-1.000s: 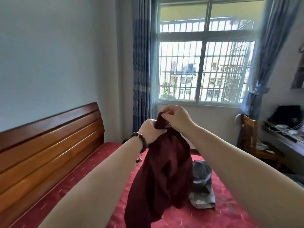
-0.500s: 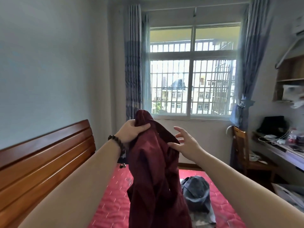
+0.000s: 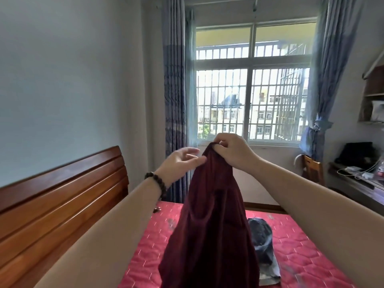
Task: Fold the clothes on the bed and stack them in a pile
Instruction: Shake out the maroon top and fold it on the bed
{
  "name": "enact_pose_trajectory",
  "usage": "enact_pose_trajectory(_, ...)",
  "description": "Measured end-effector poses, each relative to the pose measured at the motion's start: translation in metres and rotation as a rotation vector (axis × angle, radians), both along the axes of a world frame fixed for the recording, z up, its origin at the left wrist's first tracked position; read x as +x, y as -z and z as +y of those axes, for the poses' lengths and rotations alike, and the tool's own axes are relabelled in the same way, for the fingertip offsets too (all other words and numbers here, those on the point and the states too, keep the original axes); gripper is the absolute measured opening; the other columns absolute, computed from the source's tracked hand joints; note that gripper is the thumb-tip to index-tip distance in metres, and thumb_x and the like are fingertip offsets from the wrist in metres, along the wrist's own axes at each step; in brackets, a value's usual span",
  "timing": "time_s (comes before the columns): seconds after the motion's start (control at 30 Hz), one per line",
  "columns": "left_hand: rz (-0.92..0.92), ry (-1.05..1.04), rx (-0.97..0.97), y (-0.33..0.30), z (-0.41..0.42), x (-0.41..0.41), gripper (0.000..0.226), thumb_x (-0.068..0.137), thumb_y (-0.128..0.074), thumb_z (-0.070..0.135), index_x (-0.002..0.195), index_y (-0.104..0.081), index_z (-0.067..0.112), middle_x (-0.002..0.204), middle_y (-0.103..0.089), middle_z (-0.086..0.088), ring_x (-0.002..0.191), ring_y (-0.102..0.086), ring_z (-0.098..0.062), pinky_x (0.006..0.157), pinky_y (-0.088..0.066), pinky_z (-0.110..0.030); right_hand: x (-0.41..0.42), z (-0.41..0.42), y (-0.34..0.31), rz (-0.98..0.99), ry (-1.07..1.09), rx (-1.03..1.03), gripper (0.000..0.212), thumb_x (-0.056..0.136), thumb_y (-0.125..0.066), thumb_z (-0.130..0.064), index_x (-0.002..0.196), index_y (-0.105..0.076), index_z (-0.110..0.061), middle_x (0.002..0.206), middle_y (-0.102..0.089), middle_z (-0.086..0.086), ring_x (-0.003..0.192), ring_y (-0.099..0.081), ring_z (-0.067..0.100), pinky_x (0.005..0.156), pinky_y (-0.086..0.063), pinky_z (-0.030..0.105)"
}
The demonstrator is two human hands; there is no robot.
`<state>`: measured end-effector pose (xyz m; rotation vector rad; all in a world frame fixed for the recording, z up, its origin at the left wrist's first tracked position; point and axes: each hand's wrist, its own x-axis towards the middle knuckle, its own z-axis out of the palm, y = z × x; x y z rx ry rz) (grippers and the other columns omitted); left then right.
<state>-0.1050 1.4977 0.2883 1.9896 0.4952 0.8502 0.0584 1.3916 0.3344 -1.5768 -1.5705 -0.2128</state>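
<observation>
- Maroon garment (image 3: 209, 221): held up in the air above the bed, hanging down in loose folds from its top edge; its lower part runs out of the bottom of the view, so whether it touches the bed cannot be told.
- Right hand (image 3: 232, 151): raised in front of the window, fingers curled and pinching the top edge of the maroon garment; the cloth hangs straight below this hand.
- Left hand (image 3: 182, 163): just left of the garment's top, fingers spread and relaxed, gripping nothing; the fingertips (image 3: 202, 160) lie against or right beside the cloth's upper left edge, contact not certain.
- Bead bracelet (image 3: 156, 182): dark beads, worn on the left wrist.
- Bed (image 3: 295, 246): red quilted cover, below and behind the hanging garment.
- Grey garment (image 3: 262, 242): lying crumpled on the bed, just right of the maroon garment and partly hidden behind it, well below the right hand.
- Headboard (image 3: 62, 196): brown wood with horizontal slats, along the left side.
- Window (image 3: 251, 86): barred, with buildings outside, flanked by blue curtains (image 3: 174, 100).
- Wooden chair (image 3: 311, 169): at right, near the window.
- Counter (image 3: 353, 183): far right, carrying cables and small items too blurred to name.
</observation>
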Motion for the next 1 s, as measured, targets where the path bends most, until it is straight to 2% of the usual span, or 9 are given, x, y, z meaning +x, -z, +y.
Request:
enact_pose_trajectory(0.13,0.118,-0.061,0.179,0.015,-0.014,0.02,0.02,0.072,-0.066,0.015,0.081,-0.065,-0.003,0.076,-0.07,-0.016,0.068,-0.064,-0.019,0.072,-0.056,-0.043,-0.005,0.006,-0.003,-0.021,0.033,-0.005,0.01,0.086,-0.058,-0.017,0.076,-0.06,-0.018,0.065,-0.055,-0.005,0.063,-0.05,0.013,0.062,-0.036,0.027)
enact_pose_trajectory(0.3,0.138,-0.256,0.143,0.028,0.01,0.003,0.016,0.07,-0.059,0.016,0.068,-0.068,0.003,0.062,-0.063,-0.014,0.058,-0.057,-0.02,0.063,-0.054,-0.038,0.024,-0.001,-0.011,-0.001,0.118,-0.055,0.014,0.091,-0.055,-0.019,0.083,-0.063,-0.01,0.079,-0.059,0.001,0.078,-0.052,0.019,0.064,-0.034,0.028)
enact_pose_trajectory(0.43,0.041,-0.35,0.071,0.02,0.025,-0.003,0.021,0.081,-0.067,0.018,0.063,-0.073,0.008,0.066,-0.07,-0.018,0.054,-0.063,-0.017,0.055,-0.051,-0.023,0.045,-0.014,-0.008,-0.049,0.026,-0.33,0.012,0.094,-0.058,-0.022,0.087,-0.064,-0.014,0.078,-0.058,-0.003,0.074,-0.051,0.014,0.066,-0.036,0.027)
enact_pose_trajectory(0.57,-0.025,-0.202,-0.171,0.008,0.021,0.0,0.024,0.085,-0.068,0.019,0.064,-0.074,0.009,0.069,-0.073,-0.012,0.055,-0.068,-0.018,0.051,-0.055,-0.024,0.06,-0.024,-0.003,-0.034,-0.006,-0.508,0.018,0.091,-0.064,-0.022,0.085,-0.069,-0.006,0.066,-0.055,0.003,0.06,-0.051,0.015,0.061,-0.044,0.03)
enact_pose_trajectory(0.67,-0.051,-0.104,-0.292,0.005,0.015,0.008,0.026,0.09,-0.06,0.018,0.067,-0.069,0.011,0.069,-0.067,-0.01,0.054,-0.064,-0.016,0.051,-0.053,-0.026,0.063,-0.023,0.0,-0.138,0.142,-0.417,0.025,0.091,-0.062,-0.024,0.072,-0.063,-0.008,0.06,-0.055,0.004,0.054,-0.056,0.019,0.061,-0.05,0.032)
enact_pose_trajectory(0.73,-0.046,-0.057,-0.33,0.002,0.012,0.014,0.023,0.092,-0.058,0.024,0.075,-0.067,0.011,0.077,-0.062,-0.014,0.062,-0.059,-0.022,0.06,-0.049,-0.029,0.064,-0.021,0.002,-0.173,0.215,-0.316,0.027,0.09,-0.058,-0.023,0.073,-0.061,-0.002,0.062,-0.057,0.008,0.058,-0.061,0.023,0.066,-0.051,0.037)
enact_pose_trajectory(0.87,0.084,0.045,-0.228,-0.009,0.01,0.011,0.052,0.073,-0.071,0.055,0.095,-0.071,0.008,0.096,-0.072,-0.015,0.082,-0.068,-0.028,0.083,-0.056,-0.039,0.069,-0.021,0.002,0.189,0.146,-0.192,0.026,0.086,-0.051,-0.018,0.065,-0.055,-0.004,0.061,-0.052,0.007,0.065,-0.054,0.028,0.068,-0.05,0.037)
enact_pose_trajectory(0.93,0.163,0.167,-0.116,-0.015,0.013,0.002,0.059,0.064,-0.081,0.046,0.109,-0.066,0.011,0.105,-0.072,-0.011,0.094,-0.069,-0.026,0.086,-0.056,-0.039,0.069,-0.021,0.001,0.378,0.097,-0.187,0.024,0.087,-0.048,-0.019,0.075,-0.06,-0.002,0.067,-0.053,0.006,0.066,-0.053,0.022,0.064,-0.05,0.035)
enact_pose_trajectory(1.0,0.238,0.249,-0.052,-0.02,0.019,-0.008,0.063,0.062,-0.085,0.029,0.116,-0.059,0.009,0.109,-0.07,-0.011,0.1,-0.068,-0.028,0.087,-0.056,-0.041,0.072,-0.021,0.0,0.426,0.093,-0.177,0.028,0.088,-0.048,-0.023,0.086,-0.06,0.003,0.072,-0.054,0.008,0.067,-0.052,0.021,0.062,-0.045,0.035)
